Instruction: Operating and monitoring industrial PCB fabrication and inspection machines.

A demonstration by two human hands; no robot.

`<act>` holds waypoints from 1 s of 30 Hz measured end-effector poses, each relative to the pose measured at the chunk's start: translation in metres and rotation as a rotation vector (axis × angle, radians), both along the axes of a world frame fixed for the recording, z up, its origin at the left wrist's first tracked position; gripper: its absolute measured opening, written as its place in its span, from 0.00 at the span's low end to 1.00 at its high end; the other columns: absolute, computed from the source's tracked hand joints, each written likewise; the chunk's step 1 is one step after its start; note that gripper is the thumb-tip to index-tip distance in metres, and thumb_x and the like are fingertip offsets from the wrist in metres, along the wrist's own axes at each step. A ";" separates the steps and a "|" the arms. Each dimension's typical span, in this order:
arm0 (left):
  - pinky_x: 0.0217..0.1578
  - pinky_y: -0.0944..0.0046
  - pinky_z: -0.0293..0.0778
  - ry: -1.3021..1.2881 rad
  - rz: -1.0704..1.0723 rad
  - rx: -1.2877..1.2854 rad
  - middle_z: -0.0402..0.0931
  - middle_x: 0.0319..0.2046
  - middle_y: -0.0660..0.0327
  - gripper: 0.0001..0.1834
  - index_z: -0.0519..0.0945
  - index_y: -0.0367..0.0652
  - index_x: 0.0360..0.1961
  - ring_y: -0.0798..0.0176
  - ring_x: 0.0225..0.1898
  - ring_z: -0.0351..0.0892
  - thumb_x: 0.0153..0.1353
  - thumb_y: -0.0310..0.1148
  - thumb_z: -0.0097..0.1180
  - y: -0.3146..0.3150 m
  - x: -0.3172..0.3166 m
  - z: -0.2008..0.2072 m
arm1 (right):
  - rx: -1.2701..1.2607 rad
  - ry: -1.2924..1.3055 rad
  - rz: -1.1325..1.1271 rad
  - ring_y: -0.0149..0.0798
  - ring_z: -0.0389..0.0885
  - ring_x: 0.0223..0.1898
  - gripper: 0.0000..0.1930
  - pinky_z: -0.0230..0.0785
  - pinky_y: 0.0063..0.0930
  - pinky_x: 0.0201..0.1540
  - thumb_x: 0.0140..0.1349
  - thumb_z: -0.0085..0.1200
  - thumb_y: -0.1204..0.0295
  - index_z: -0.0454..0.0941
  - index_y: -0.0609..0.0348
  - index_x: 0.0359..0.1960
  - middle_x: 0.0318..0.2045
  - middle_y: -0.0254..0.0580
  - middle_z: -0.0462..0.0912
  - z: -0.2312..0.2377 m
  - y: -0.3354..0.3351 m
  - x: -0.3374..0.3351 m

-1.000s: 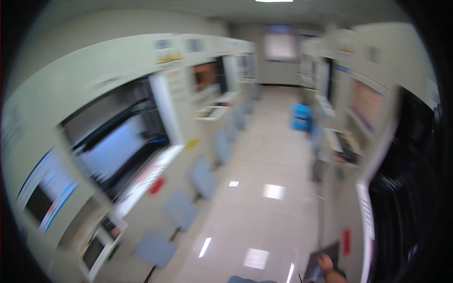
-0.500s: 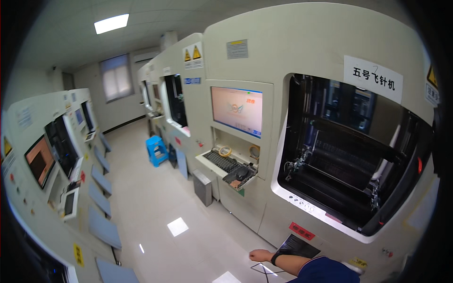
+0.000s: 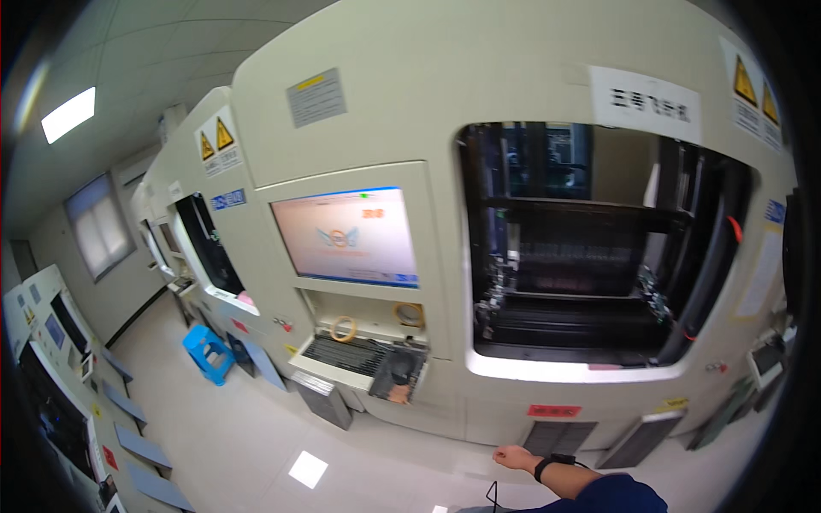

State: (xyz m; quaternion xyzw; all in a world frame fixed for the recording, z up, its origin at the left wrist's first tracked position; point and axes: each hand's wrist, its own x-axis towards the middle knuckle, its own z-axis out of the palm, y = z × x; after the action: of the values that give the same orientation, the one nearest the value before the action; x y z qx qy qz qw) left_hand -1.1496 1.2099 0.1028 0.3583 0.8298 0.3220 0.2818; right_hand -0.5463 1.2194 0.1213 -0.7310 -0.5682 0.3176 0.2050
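My right hand [image 3: 515, 457] reaches in from the lower right, below a dark blue sleeve and a black wristband. Its fingers are curled closed, and I see nothing in them. It hangs in front of the lower panel of a large cream machine [image 3: 376, 128], touching nothing that I can see. My left hand is out of view. Up and to the left of the right hand, the machine's pull-out tray bears a black keyboard [image 3: 346, 353] and a black mouse [image 3: 400, 366]. A yellowish tape roll [image 3: 343, 329] stands behind the keyboard.
Above the tray a lit screen [image 3: 346, 239] is set into the machine. Right of it, a wide window opening [image 3: 590, 372] shows dark rails inside. A blue stool [image 3: 208, 353] stands on the pale floor. More machines [image 3: 43, 299] line the left side. A thin black cable [image 3: 492, 494] shows near my hand.
The view has turned right and come nearer the machine; its screen and tray look larger and sit further left. My right hand is still curled, now slightly further right in the picture.
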 end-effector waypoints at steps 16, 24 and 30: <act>0.35 0.56 0.70 -0.378 -0.423 0.320 0.74 0.36 0.51 0.23 0.67 0.36 0.50 0.54 0.37 0.74 0.65 0.46 0.41 0.458 0.114 0.015 | 0.712 -0.144 -0.274 0.53 0.67 0.54 0.20 0.61 0.43 0.56 0.53 0.57 0.66 0.72 0.57 0.48 0.50 0.49 0.71 0.172 0.248 -0.119; 0.47 0.54 0.65 -0.154 -0.659 0.663 0.71 0.40 0.44 0.18 0.67 0.30 0.45 0.46 0.44 0.70 0.68 0.38 0.40 0.620 0.167 0.116 | 0.550 -0.392 -0.590 0.54 0.63 0.58 0.29 0.58 0.46 0.58 0.50 0.61 0.61 0.69 0.57 0.54 0.56 0.52 0.64 0.162 0.318 -0.165; 0.41 0.49 0.68 -0.010 -0.892 0.554 0.76 0.35 0.44 0.24 0.69 0.34 0.42 0.38 0.39 0.74 0.70 0.47 0.31 0.651 0.191 0.136 | 0.529 -0.502 -0.674 0.55 0.65 0.55 0.29 0.59 0.45 0.58 0.49 0.61 0.62 0.70 0.56 0.53 0.54 0.52 0.67 0.157 0.333 -0.176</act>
State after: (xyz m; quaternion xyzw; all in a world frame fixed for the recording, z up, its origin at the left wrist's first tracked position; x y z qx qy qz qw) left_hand -0.9582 1.8613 0.2391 0.7362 0.4789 0.3800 0.2902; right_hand -0.7224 1.5524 0.2779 -0.8508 -0.3932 -0.1072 0.3318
